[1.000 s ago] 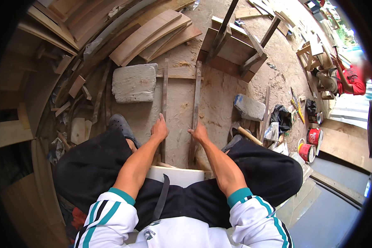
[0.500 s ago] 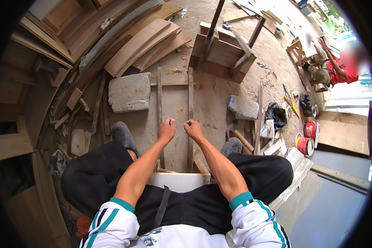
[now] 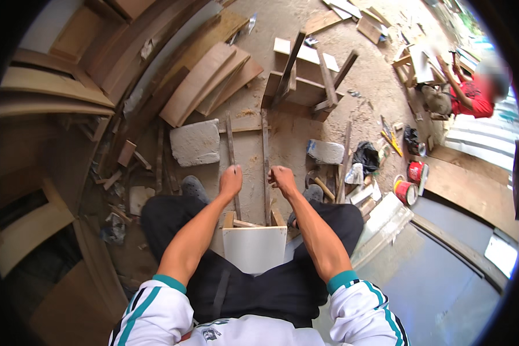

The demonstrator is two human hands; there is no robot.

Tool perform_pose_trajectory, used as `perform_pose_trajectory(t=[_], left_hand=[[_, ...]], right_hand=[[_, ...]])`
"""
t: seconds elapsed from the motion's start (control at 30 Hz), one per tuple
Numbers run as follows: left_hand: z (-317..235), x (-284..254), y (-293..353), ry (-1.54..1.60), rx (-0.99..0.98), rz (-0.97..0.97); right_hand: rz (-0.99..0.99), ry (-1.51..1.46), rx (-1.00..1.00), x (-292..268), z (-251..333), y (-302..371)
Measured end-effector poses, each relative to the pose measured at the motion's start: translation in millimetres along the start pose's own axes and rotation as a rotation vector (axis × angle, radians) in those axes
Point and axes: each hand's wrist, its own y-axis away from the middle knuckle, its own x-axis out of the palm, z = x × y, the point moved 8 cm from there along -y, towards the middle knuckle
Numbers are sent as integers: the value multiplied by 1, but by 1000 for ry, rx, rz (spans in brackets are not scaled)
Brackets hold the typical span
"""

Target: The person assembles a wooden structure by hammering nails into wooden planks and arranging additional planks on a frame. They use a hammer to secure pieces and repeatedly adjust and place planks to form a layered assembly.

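Between my knees lies a wooden stool frame with a white panel [image 3: 254,249] at its near end, its two long legs stretching away over the sandy ground. My left hand [image 3: 230,180] is closed above the left leg [image 3: 230,138], fingers curled; what they pinch, if anything, is too small to tell. Beside the right leg [image 3: 265,138], my right hand [image 3: 282,178] has its fingers bent in, thumb side toward the leg. Whatever sits in those fingers cannot be made out. A thin crosspiece [image 3: 247,129] joins the legs near their far ends.
A concrete block [image 3: 195,142] lies left of the legs, a smaller block [image 3: 325,151] to the right. Beyond stands an upturned wooden stool [image 3: 300,86]. Curved boards [image 3: 199,83] are stacked at left. A hammer [image 3: 323,187], red cans [image 3: 405,190] and a person in red [image 3: 473,95] are at right.
My knees have drawn closer together and more of the white panel shows. My right hand has shifted slightly right, away from the left one. The view has tilted a little.
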Motion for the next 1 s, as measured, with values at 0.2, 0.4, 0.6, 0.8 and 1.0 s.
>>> perform_pose_trajectory(t=[0.2, 0.4, 0.6, 0.8, 1.0], left_hand=[[-106, -168, 138, 314, -117, 166], [-111, -322, 165, 631, -180, 141], [-87, -402, 140, 489, -203, 254], [-124, -399, 133, 274, -175, 466], [-159, -356, 139, 52, -137, 699]], right_hand=[[-181, -430, -32, -12, 123, 227], [-430, -552, -161, -4, 225, 373], [-578, -621, -323, -3, 255, 430], [-633, -808, -360, 21, 268, 475], [-615, -830, -300, 62, 238, 466]])
